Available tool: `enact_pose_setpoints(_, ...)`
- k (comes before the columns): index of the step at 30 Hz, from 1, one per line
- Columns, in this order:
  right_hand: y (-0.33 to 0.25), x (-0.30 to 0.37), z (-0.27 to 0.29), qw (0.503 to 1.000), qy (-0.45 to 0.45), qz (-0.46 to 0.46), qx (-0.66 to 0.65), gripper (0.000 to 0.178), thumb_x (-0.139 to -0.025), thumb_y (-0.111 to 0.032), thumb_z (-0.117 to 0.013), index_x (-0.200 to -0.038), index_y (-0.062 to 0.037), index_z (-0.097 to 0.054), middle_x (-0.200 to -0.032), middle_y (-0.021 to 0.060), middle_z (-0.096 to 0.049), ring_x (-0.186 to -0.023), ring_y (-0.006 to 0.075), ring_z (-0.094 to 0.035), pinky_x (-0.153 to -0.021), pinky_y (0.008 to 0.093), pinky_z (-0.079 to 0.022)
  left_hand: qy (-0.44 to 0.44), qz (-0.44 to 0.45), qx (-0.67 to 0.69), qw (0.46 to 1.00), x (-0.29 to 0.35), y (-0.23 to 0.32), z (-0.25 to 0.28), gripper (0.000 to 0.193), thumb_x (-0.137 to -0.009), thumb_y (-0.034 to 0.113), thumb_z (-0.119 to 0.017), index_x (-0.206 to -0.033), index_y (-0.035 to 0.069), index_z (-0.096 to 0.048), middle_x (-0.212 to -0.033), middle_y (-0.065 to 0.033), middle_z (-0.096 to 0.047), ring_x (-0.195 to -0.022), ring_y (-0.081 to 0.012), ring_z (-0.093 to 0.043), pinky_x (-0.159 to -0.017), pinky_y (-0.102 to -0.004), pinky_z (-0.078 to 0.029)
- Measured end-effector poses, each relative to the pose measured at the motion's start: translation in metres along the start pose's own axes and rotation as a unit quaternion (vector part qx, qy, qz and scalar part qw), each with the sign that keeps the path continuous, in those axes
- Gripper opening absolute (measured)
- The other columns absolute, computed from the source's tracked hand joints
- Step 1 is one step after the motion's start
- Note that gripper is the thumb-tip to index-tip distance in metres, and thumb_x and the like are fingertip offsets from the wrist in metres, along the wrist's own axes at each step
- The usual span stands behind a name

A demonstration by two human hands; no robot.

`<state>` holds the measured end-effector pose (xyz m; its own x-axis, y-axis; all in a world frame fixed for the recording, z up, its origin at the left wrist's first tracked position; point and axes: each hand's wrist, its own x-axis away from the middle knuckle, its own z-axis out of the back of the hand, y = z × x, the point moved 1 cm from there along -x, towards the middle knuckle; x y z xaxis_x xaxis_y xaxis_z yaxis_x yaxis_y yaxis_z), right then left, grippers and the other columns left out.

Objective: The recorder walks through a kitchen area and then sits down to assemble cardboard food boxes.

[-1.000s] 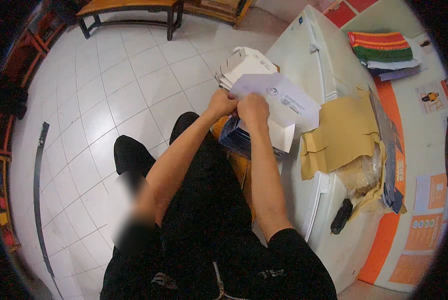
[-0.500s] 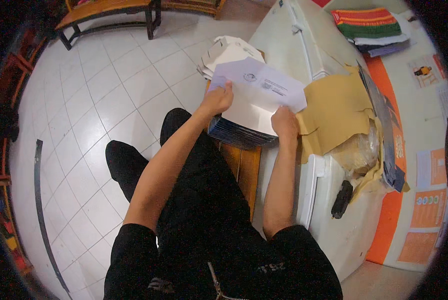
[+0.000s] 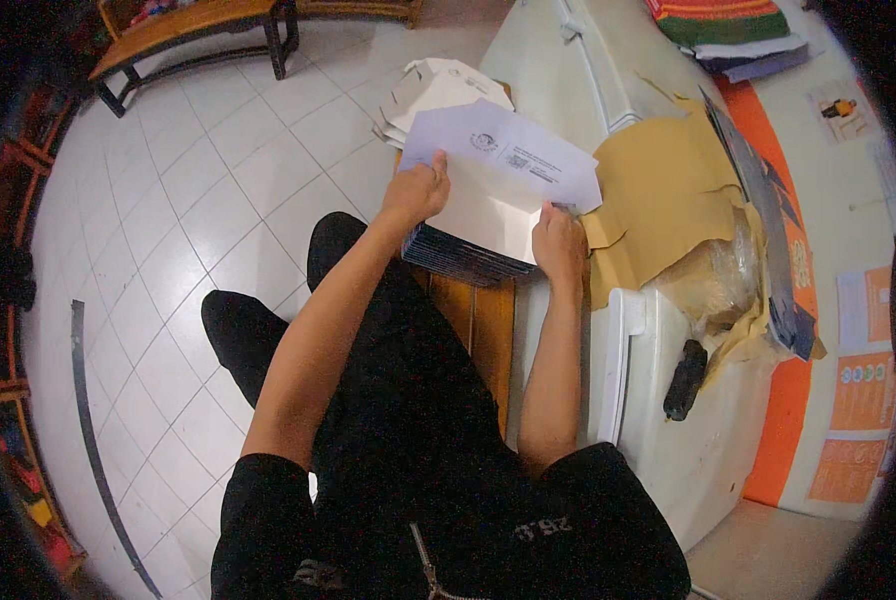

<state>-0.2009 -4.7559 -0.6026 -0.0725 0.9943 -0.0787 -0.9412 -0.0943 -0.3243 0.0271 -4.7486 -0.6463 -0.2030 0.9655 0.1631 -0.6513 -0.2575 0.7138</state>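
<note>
A white paper box blank (image 3: pixel 508 155), its far panel folded up and printed with a round mark and a square code, is between my two hands. My left hand (image 3: pixel 420 190) is closed on its left side, thumb up against the raised panel. At the right corner, the fingers of my right hand (image 3: pixel 560 243) are curled round the edge. Directly below lies a stack of flat blanks (image 3: pixel 463 254) with dark edges, resting on a wooden bench (image 3: pixel 488 325). Behind the raised panel sit several folded white boxes (image 3: pixel 438 95).
A white fridge lying on its side (image 3: pixel 658 400) stands at the right. On it are torn brown paper (image 3: pixel 668 200), clear plastic wrap (image 3: pixel 723 275) and a black object (image 3: pixel 685 380). Folded cloths (image 3: pixel 728 30) lie at the far right. Another bench (image 3: pixel 198 35) stands on the tiled floor (image 3: pixel 218 150).
The whole view has shifted slightly, so things appear a little further left and up. Both hands keep their hold on the box blank, and its raised panel stays up.
</note>
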Motion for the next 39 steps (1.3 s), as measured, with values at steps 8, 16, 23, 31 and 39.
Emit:
enact_pose_setpoints(8, 0.006, -0.009, -0.008, 0.999, 0.005, 0.035, -0.01, 0.042, -0.095, -0.027, -0.039, -0.087, 0.004, -0.066, -0.092, 0.0302, -0.063, -0.087, 0.0488, -0.061, -0.08, 0.0562, -0.046, 0.068, -0.032, -0.058, 0.996, 0.0, -0.006, -0.012, 0.062, -0.1, 0.043, -0.025, -0.095, -0.006, -0.064, -0.089, -0.0302, -0.065, -0.09, -0.0481, -0.062, -0.087, -0.053, -0.047)
enact_pose_setpoints(16, 0.006, 0.0, -0.005, 1.0, 0.016, 0.019, -0.017, 0.039, -0.095, -0.024, -0.041, -0.085, 0.0047, -0.065, -0.091, 0.0303, -0.063, -0.085, 0.0486, -0.061, -0.076, 0.0558, -0.046, 0.068, -0.082, -0.076, 0.991, -0.002, -0.006, -0.016, 0.07, -0.1, 0.046, -0.022, -0.084, -0.007, -0.066, -0.092, -0.0316, -0.064, -0.093, -0.0495, -0.061, -0.088, -0.0525, -0.047)
enact_pose_setpoints(23, 0.018, -0.009, -0.016, 0.999, 0.036, 0.029, 0.0, 0.039, -0.096, -0.026, -0.042, -0.085, 0.0033, -0.065, -0.087, 0.0288, -0.064, -0.084, 0.0467, -0.062, -0.076, 0.0552, -0.047, 0.076, -0.025, -0.037, 0.996, 0.0, -0.005, -0.022, 0.07, -0.1, 0.046, -0.025, -0.085, -0.008, -0.067, -0.093, -0.0325, -0.064, -0.092, -0.049, -0.061, -0.089, -0.0518, -0.046)
enact_pose_setpoints(31, -0.066, 0.021, 0.065, 0.99, -0.018, -0.03, 0.139, 0.038, -0.093, -0.032, -0.052, -0.099, 0.0038, -0.062, -0.098, 0.0257, -0.064, -0.094, 0.041, -0.062, -0.083, 0.0495, -0.047, 0.039, 0.035, 0.08, 0.995, 0.027, 0.021, -0.017, 0.066, -0.097, 0.047, -0.035, -0.086, -0.009, -0.067, -0.09, -0.035, -0.063, -0.093, -0.0498, -0.06, -0.086, -0.0507, -0.048)
enact_pose_setpoints(39, -0.259, 0.0, -0.082, 0.94, -0.044, 0.256, -0.223, 0.021, -0.089, -0.015, -0.054, -0.101, 0.0019, -0.052, -0.092, 0.0226, -0.061, -0.096, 0.0399, -0.06, -0.079, 0.0479, -0.049, 0.079, 0.095, 0.189, 0.974, 0.1, -0.111, 0.029, 0.047, -0.094, 0.036, -0.051, -0.116, -0.005, -0.057, -0.116, -0.0291, -0.059, -0.106, -0.0442, -0.057, -0.092, -0.0459, -0.045)
